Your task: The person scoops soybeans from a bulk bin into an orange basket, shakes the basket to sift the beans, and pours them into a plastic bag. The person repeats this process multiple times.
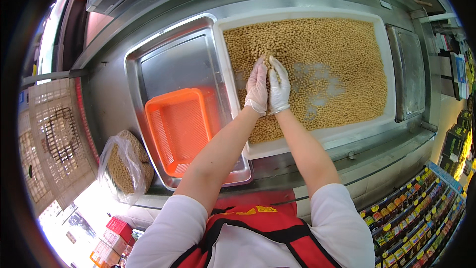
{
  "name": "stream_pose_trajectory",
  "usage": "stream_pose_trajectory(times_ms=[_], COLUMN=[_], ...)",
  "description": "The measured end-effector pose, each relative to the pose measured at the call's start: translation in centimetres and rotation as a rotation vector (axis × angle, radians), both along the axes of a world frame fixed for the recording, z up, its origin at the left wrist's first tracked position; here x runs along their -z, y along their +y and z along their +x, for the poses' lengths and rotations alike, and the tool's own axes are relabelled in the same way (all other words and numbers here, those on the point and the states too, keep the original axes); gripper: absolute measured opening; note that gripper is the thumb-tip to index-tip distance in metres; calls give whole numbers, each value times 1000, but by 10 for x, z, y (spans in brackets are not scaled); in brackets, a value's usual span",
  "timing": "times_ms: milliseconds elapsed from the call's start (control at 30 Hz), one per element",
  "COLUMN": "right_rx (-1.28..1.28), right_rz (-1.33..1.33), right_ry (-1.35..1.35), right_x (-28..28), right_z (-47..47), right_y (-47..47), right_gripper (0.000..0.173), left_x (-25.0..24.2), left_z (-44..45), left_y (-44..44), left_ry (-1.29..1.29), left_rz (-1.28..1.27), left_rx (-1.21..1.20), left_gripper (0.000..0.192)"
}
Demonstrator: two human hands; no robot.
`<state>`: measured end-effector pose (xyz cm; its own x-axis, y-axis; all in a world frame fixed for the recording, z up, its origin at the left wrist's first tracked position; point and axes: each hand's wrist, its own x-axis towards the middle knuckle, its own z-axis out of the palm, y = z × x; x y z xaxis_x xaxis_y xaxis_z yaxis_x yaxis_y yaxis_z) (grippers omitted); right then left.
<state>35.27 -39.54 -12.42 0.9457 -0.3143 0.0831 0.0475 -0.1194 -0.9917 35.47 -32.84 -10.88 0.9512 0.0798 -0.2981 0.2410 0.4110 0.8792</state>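
Tan soybeans point(346, 48) cover most of a white plastic tub point(390, 82), thinning near its middle where patches of the pale bottom show. My left hand point(257, 85) and my right hand point(279, 83), both in thin see-through gloves, are over the left part of the tub. Their palms face each other, little apart, with the fingers pointing to the far side. Some beans show between the fingertips, cupped by both hands. How many lie between the palms is hidden.
Left of the tub, a stainless steel tray point(171, 63) holds an orange plastic basket point(182, 130). A clear plastic bag point(124, 167) of beans stands at the counter's left. At the right is a metal lid or pan point(409, 74). Shelves of small packets point(412, 216) stand at lower right.
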Motion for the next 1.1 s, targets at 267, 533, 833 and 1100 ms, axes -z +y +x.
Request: stream_pose_trajectory(times_ms=[267, 533, 833, 1100], right_rx=[260, 257, -40, -323], right_rz=[1357, 1044, 1109, 1354], right_ry=[175, 128, 128, 551], right_x=[-34, -55, -131, -86], right_z=[-55, -80, -102, -132], right_y=[6, -11, 76, 219], right_gripper=[44, 36, 36, 25], left_x=[-30, -55, -128, -85], left_z=[-47, -70, -104, -157], left_y=[5, -19, 75, 207], left_ry=[180, 131, -108, 120], left_rz=[-350, -379, -231, -339], left_rx=[51, -37, -155, -662], left_gripper=[41, 22, 22, 27])
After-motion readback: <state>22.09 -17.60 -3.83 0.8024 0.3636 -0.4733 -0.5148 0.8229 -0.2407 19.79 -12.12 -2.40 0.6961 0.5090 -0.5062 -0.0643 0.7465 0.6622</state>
